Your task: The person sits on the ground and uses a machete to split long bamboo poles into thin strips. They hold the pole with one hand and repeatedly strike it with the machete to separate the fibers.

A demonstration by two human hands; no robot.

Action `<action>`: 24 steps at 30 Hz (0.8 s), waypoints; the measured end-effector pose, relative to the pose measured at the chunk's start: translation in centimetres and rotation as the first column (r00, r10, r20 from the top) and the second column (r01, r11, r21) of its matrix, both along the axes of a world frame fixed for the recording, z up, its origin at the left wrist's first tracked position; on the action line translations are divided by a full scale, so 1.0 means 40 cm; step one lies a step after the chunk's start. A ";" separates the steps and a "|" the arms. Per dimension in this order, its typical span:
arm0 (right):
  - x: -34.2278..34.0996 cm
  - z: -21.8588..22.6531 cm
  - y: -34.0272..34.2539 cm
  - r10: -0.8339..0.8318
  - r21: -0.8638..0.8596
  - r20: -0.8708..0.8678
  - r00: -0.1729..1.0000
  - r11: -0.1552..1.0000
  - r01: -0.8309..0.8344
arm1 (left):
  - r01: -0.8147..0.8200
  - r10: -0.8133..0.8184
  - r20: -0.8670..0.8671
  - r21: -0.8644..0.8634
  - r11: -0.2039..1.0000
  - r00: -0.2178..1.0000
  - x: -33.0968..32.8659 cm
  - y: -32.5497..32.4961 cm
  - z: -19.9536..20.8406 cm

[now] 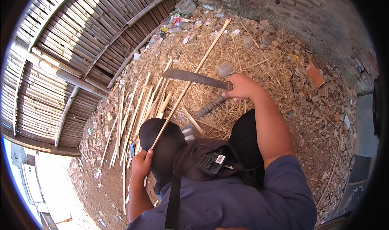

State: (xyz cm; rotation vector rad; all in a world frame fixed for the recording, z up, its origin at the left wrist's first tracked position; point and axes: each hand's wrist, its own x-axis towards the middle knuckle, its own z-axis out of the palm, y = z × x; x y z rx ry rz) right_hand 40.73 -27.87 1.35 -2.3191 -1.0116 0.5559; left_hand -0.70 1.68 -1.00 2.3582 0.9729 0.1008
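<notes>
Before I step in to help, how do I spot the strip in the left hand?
Find the heap of straw-like shavings in front of the brick wall. A long pale strip slants from over it back to the left hand. Unlike the loose strips lying left of it, it is held, and a curved blade crosses its line.

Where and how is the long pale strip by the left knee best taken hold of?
Probably by its near end, coming from the lower left, where the left hand grips it. The pale strip is narrow and slants away to the upper right; the knife blade crosses it farther up in this view, so the near end looks safer.
</notes>
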 end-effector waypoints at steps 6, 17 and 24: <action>0.030 -0.009 -0.038 -0.154 0.058 -0.005 0.988 0.986 0.154 | 0.012 -0.012 -0.005 -0.015 1.000 1.000 0.017 -0.009 0.011; 0.027 -0.007 -0.018 -0.097 0.001 -0.063 0.993 0.995 0.097 | -0.006 0.007 -0.020 0.015 1.000 1.000 0.011 -0.011 0.012; 0.012 -0.021 -0.018 -0.108 -0.002 -0.009 0.994 0.994 0.108 | -0.004 0.005 -0.030 0.026 1.000 1.000 0.020 -0.021 0.024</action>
